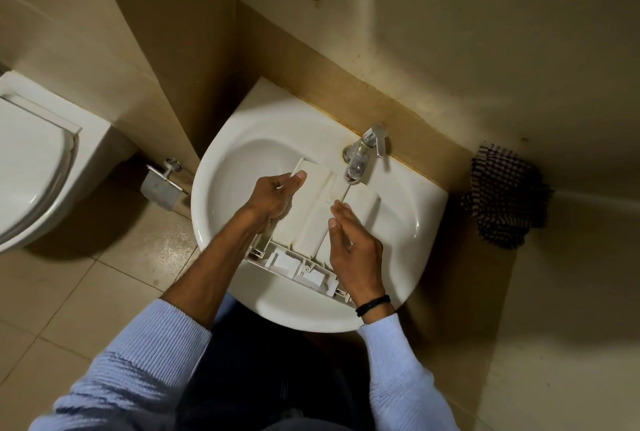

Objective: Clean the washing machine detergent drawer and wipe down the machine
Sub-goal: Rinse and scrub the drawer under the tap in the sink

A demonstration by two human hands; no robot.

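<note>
centre frame, right hand (353, 250) lies with fingers straight on the detergent drawer (311, 219); left hand (273, 198) clasps its left edge, thumb on top. the drawer sits in the sink (221, 167) under the running tap (363, 153), basin curving wide on either side.

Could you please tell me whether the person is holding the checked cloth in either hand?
No, the checked cloth lies bunched up well to the right of the sink, untouched.

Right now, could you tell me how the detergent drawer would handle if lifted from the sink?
Probably stiff: the detergent drawer looks like moulded plastic. Likely slippery: the tap runs water onto it. Perhaps light: thin walls, hollow compartments.
</note>
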